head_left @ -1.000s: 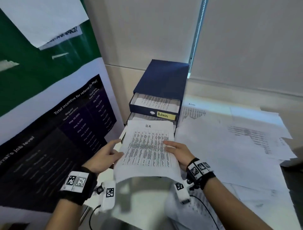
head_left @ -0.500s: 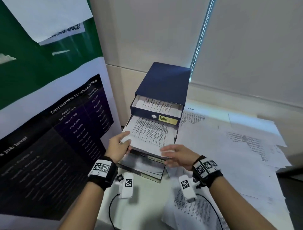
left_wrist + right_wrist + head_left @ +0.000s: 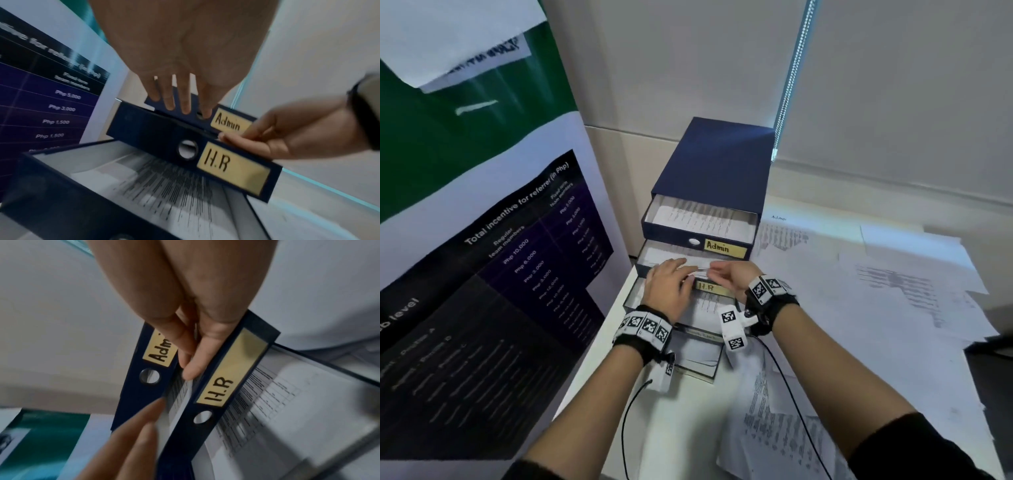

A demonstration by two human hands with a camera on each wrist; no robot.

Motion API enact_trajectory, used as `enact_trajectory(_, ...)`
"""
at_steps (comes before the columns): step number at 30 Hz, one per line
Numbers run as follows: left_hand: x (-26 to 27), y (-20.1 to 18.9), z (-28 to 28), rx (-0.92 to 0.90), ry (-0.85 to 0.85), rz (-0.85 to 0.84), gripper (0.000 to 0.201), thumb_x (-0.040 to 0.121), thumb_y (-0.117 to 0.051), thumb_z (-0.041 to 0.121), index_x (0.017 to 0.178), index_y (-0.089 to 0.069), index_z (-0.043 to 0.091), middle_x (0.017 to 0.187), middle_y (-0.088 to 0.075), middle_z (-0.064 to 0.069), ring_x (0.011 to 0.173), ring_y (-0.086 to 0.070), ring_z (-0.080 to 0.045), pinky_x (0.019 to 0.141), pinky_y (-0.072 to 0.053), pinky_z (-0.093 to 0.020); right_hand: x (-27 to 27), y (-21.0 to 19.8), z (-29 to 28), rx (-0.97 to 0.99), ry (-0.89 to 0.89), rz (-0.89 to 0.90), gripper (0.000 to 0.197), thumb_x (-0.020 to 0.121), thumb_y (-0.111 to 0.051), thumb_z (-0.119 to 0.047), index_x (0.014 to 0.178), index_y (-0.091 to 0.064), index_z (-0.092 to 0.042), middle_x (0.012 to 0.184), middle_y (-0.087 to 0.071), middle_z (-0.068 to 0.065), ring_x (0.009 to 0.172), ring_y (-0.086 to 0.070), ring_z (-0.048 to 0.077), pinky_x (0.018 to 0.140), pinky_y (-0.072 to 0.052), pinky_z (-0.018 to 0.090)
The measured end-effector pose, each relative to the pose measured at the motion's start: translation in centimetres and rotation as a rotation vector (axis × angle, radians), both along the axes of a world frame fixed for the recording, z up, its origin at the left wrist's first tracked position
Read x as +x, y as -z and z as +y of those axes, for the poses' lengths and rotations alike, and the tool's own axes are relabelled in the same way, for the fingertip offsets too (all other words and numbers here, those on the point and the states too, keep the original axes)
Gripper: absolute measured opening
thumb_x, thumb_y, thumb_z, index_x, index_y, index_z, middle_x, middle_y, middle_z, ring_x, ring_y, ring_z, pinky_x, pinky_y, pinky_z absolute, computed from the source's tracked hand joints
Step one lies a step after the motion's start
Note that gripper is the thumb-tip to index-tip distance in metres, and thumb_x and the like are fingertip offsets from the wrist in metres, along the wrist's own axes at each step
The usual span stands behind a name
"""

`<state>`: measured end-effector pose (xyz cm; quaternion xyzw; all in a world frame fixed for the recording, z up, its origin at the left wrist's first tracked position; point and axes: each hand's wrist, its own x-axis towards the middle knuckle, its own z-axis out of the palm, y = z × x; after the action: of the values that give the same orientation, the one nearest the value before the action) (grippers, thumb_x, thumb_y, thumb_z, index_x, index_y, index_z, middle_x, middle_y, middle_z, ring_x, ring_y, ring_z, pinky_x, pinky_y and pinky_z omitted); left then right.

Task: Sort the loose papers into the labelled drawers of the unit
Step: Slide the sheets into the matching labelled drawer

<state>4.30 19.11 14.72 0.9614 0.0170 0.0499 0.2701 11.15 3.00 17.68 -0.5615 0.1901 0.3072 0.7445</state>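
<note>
Filing in progress: a person at a white table point(image 3: 688, 404) puts paperwork into a desktop drawer unit point(image 3: 719, 161).
Loose papers point(image 3: 893, 291): spread over the table to the right of the unit, and so nearer the right hand than the left.
Poster point(image 3: 500, 274): stands along the table's left edge, close beside the unit.
Drawers: the Admin drawer point(image 3: 671, 234) on top is partly pulled out. The H.R drawer point(image 3: 710, 287) below it is further out, and a lower drawer point(image 3: 698, 353) further again. All three show printed pages.
Sheet point(image 3: 664, 255): lies in the H.R drawer, its long axis running front to back, away from the person. Its near edge is at the fingertips.
Left hand point(image 3: 669, 284): open, its straight fingers pressing flat on the sheet over the drawer front.
Right hand point(image 3: 732, 275): thumb and fingers appear to pinch the sheet's near edge just above the H.R label.
Next, probably: let go once the sheet lies flat, then reach right for another page.
</note>
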Motion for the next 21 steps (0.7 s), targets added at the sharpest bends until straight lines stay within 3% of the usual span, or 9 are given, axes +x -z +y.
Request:
enact_trajectory(2,1.3,0.9,-1.2,0.158,0.062,0.130,0.058,0.096,-0.021,0.049,0.132,-0.062,0.029,0.144,-0.056,0.005,0.138,-0.043,-0.020,0.120,-0.014,-0.044,-0.4,0.6,-1.5,0.081,0.052,0.006,0.035,0.095,-0.040,0.015,0.128,-0.051,0.013,0.123,-0.058,0.028,0.116,-0.060,0.033,0.088,-0.056,0.027)
enact_trajectory(5,2.7,1.5,-2.3,0.265,0.056,0.205,0.053,0.103,-0.023,0.045,0.118,-0.069,0.022,0.129,-0.066,-0.001,0.125,-0.055,-0.023,0.118,-0.016,-0.045,-1.6,1.3,-6.3,0.196,0.051,-0.038,0.029,0.095,-0.044,0.012,0.121,-0.057,0.008,0.110,-0.066,0.026,0.096,-0.070,0.028,0.081,-0.060,0.029)
enact_trajectory(8,4.2,-0.4,-4.0,0.246,0.020,0.286,0.033,0.102,-0.040,0.033,0.104,-0.072,0.024,0.112,-0.073,-0.002,0.109,-0.063,-0.025,0.111,-0.034,-0.040,-2.3,3.9,-14.7,0.007,0.206,-0.052,0.024,0.094,-0.050,0.006,0.115,-0.063,0.004,0.097,-0.068,0.022,0.080,-0.069,0.026,0.081,-0.060,0.033)
enact_trajectory(10,4.5,-2.5,-6.6,0.082,0.072,0.202,0.023,0.094,-0.053,0.020,0.095,-0.075,0.026,0.099,-0.075,0.005,0.095,-0.066,-0.019,0.091,-0.049,-0.030,-3.0,7.0,-21.9,-0.293,0.295,-0.005,0.024,0.094,-0.053,0.003,0.116,-0.064,0.002,0.099,-0.065,0.022,0.074,-0.062,0.026,0.071,-0.059,0.031)
enact_trajectory(11,4.3,-3.4,-8.3,-0.048,0.114,0.158,0.023,0.091,-0.055,0.014,0.092,-0.075,0.025,0.091,-0.074,0.006,0.085,-0.066,-0.016,0.080,-0.051,-0.026,-3.5,8.6,-25.5,-0.484,0.294,0.031,0.026,0.094,-0.057,-0.002,0.118,-0.064,0.000,0.105,-0.065,0.021,0.077,-0.061,0.028,0.069,-0.057,0.032)
enact_trajectory(12,4.1,-4.2,-10.2,-0.202,0.172,0.136,0.025,0.089,-0.055,0.008,0.090,-0.075,0.022,0.085,-0.074,0.005,0.077,-0.066,-0.014,0.073,-0.051,-0.024,-4.3,9.9,-28.8,-0.689,0.248,0.084,0.032,0.091,-0.063,-0.008,0.123,-0.062,-0.003,0.116,-0.064,0.022,0.088,-0.062,0.031,0.075,-0.056,0.035)
enact_trajectory(15,4.4,-2.3,-15.5,-0.443,0.327,0.289,0.026,0.091,-0.054,0.001,0.092,-0.074,0.017,0.082,-0.074,-0.002,0.074,-0.069,-0.015,0.071,-0.053,-0.020,-7.6,12.8,-36.4,-1.135,0.150,0.359,0.068,0.083,-0.074,-0.029,0.142,-0.044,-0.014,0.146,-0.033,0.025,0.128,-0.042,0.041,0.102,-0.041,0.045)
enact_trajectory(18,5.2,4.6,-19.4,-0.430,0.269,0.557,0.027,0.091,-0.061,0.008,0.113,-0.068,0.021,0.105,-0.072,-0.008,0.095,-0.068,-0.027,0.080,-0.052,-0.025,-9.9,14.0,-40.0,-1.205,0.199,0.447,0.091,0.077,-0.079,-0.040,0.148,-0.028,-0.013,0.149,-0.023,0.025,0.135,-0.032,0.045,0.103,-0.037,0.053)
enact_trajectory(21,4.9,10.7,-21.5,-0.379,0.003,0.761,0.073,0.080,-0.074,0.035,0.143,-0.045,0.012,0.136,-0.056,-0.012,0.120,-0.057,-0.031,0.103,-0.047,-0.034,-10.2,15.3,-42.4,-1.222,0.319,0.360,0.098,0.075,-0.082,-0.038,0.149,-0.025,-0.007,0.147,-0.030,0.028,0.136,-0.033,0.044,0.104,-0.037,0.053)
